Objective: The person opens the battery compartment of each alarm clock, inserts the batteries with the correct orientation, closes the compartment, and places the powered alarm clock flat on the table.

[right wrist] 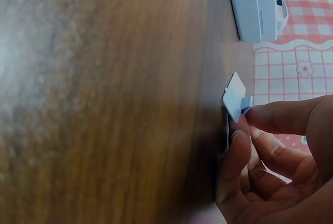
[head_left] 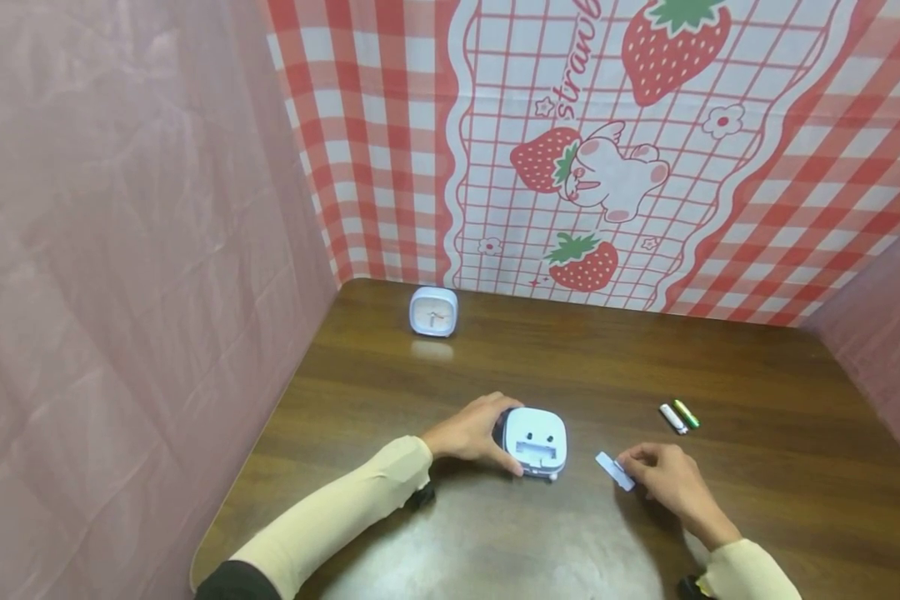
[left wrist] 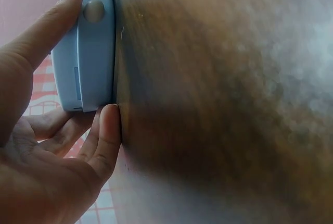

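Observation:
A pale blue alarm clock (head_left: 536,429) lies face down on the table, its back up and its battery compartment uncovered. My left hand (head_left: 474,432) grips it by the left side, thumb on the near edge and fingers round the far edge; the left wrist view shows the thumb beside a round foot of the clock (left wrist: 96,52). To the right, my right hand (head_left: 667,477) pinches a small flat battery cover (head_left: 615,472) between thumb and finger, close over the table. In the right wrist view, the cover (right wrist: 235,96) is tilted, with a small tab at the fingertip.
Two batteries, one white (head_left: 673,419) and one green (head_left: 686,413), lie side by side beyond the right hand. A second clock (head_left: 433,312) stands upright at the back left of the wooden table (head_left: 330,375). A strawberry-print cloth (head_left: 390,150) hangs behind.

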{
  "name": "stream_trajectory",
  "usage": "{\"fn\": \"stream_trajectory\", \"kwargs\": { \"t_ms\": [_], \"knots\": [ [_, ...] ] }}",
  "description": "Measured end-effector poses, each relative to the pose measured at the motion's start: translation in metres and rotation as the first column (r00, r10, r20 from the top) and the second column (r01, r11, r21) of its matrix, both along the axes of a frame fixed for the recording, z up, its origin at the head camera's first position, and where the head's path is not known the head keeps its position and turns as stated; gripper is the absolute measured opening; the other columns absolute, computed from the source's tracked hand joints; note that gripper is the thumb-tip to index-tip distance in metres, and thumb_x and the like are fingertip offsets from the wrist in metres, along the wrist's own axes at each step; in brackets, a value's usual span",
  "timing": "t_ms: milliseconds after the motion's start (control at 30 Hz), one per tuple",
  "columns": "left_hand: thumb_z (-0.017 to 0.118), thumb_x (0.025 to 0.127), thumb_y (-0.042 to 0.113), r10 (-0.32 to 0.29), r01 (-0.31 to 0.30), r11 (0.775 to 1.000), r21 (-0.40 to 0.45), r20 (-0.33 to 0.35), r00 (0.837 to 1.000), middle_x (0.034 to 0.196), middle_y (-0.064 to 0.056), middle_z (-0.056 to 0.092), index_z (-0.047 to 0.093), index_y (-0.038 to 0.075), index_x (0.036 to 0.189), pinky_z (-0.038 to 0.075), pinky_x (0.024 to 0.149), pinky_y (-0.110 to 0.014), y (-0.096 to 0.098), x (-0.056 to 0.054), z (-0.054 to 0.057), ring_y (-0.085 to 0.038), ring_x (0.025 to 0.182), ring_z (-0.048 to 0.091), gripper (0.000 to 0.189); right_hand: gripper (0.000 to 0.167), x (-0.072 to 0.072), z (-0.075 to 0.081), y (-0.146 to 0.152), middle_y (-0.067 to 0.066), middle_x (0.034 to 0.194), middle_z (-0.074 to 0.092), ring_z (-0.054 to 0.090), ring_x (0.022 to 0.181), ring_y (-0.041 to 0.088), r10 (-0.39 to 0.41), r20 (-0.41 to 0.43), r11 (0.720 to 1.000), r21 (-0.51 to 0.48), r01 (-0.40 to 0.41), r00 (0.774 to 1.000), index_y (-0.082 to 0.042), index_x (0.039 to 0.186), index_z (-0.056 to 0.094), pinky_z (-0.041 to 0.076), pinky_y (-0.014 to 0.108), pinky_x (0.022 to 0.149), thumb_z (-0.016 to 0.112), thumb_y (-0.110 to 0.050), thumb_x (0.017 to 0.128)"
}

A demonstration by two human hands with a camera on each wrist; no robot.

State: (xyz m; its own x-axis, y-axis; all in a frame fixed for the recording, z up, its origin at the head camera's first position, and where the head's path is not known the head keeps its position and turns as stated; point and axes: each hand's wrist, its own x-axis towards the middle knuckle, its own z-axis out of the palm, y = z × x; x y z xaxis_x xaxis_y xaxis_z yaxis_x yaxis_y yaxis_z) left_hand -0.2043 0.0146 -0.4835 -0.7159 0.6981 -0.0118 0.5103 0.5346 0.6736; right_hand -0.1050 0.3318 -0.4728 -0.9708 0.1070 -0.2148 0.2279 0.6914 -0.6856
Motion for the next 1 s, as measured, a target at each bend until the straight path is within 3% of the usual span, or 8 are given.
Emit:
{"fn": "stream_trajectory", "kwargs": {
  "t_ms": [667,1000],
  "knots": [
    [0.098,0.064,0.046,-0.009,0.009,1.0,-0.012,-0.01,1.0,0.13,0.0,0.058,0.053,0.012,0.146,0.046,0.101,-0.025,0.0011,-0.0011,0.0,-0.011,0.115,0.054,0.099,0.019,0.0005,-0.0001,0.005,0.003,0.083,0.071,0.061,0.065,0.02,-0.006,-0.005,1.0,0.013,0.006,1.0,-0.002,0.106,0.076,0.048,0.031,0.057,0.067,-0.017,0.098],
    [0.097,0.065,0.046,-0.01,0.01,1.0,-0.005,-0.02,1.0,0.128,0.001,0.058,0.053,0.012,0.145,0.047,0.097,-0.024,0.0,0.0015,0.0016,-0.009,0.112,0.054,0.098,0.017,-0.0009,0.0031,0.0087,0.01,0.096,0.074,0.063,0.068,0.02,0.005,-0.027,1.0,0.002,-0.005,1.0,-0.002,0.104,0.076,0.053,0.03,0.058,0.067,-0.015,0.097]
  ]
}}
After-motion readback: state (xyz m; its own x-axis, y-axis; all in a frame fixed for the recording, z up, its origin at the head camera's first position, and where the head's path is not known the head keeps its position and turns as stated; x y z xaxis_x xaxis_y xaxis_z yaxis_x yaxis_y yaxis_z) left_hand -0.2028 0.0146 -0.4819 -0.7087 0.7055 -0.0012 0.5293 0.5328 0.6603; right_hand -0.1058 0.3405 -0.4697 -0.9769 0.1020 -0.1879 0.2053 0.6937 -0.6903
